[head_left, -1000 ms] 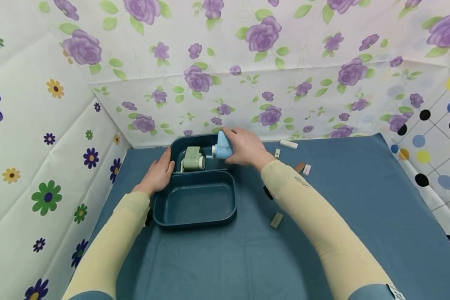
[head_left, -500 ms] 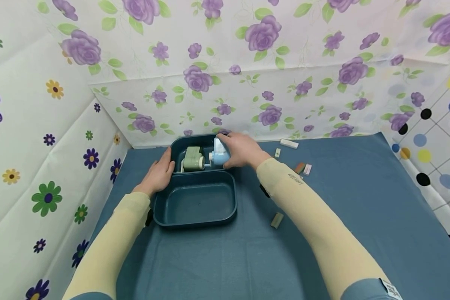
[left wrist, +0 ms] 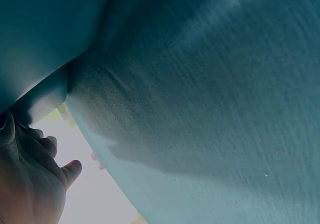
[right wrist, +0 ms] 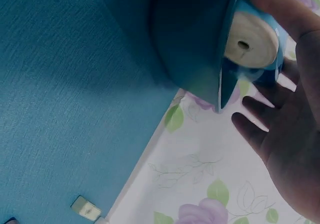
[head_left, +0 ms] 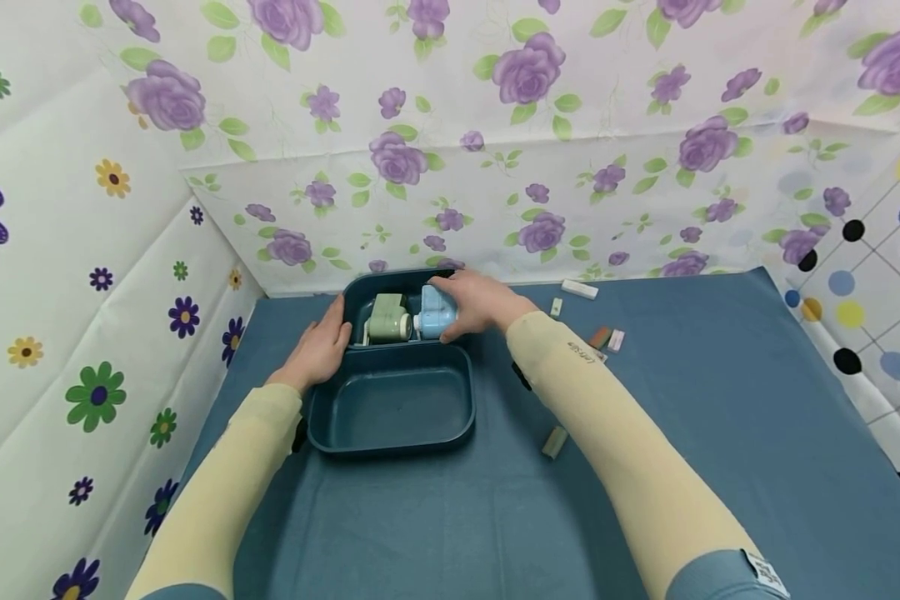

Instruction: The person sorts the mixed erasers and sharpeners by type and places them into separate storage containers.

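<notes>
My right hand [head_left: 480,302] holds a blue crank pencil sharpener [head_left: 437,312] between thumb and fingers, low in the right part of the back dark-blue box [head_left: 367,283]. In the right wrist view the sharpener's round cream end [right wrist: 252,40] with a small hole sits just inside the box wall [right wrist: 192,49]. A green crank pencil sharpener [head_left: 387,320] stands to its left in the same box, very close to it. My left hand [head_left: 315,350] rests its extended fingers along the box's left side; the left wrist view shows this hand [left wrist: 32,174] beneath the wall.
A second dark-blue box [head_left: 397,408] stands directly in front. To the right lie a white eraser [head_left: 580,289], a small pale block [head_left: 556,307], a brown block [head_left: 600,337], a pink-white eraser [head_left: 615,340] and a greenish block [head_left: 554,442]. Patterned sheets [head_left: 525,167] rise behind and at the sides.
My right hand has lowered the blue pencil sharpener into the back box and shifted it left, nearer the green one. The left hand has stayed in place.
</notes>
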A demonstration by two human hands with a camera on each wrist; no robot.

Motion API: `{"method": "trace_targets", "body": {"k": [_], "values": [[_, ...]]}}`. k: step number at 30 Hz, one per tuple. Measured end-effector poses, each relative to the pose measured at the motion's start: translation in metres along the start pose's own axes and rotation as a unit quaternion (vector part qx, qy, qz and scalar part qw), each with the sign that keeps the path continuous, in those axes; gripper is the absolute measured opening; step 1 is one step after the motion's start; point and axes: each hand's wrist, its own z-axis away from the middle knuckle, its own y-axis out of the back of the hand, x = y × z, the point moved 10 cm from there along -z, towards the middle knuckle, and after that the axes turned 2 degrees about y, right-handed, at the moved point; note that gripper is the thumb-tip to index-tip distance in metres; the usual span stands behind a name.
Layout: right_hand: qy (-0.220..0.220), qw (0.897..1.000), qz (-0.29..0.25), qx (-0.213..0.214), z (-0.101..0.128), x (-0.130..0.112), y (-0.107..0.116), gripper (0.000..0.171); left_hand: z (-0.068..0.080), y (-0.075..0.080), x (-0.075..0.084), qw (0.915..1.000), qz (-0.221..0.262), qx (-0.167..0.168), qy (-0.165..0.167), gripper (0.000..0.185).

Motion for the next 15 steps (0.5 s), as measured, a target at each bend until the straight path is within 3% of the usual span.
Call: {"method": "trace_targets", "body": {"k": [7, 15], "values": [[-0.003, 1.0, -0.009, -0.021, 0.009, 0.0, -0.007, 0.114, -0.001, -0.002, 0.003, 1.0, -0.002, -0.009, 0.0, 0.065], [0.006, 1.0, -0.007, -0.019, 0.018, -0.002, -0.01, 0.11, 0.0, -0.001, 0.001, 0.9999, -0.003, -0.012, 0.001, 0.065]]}}
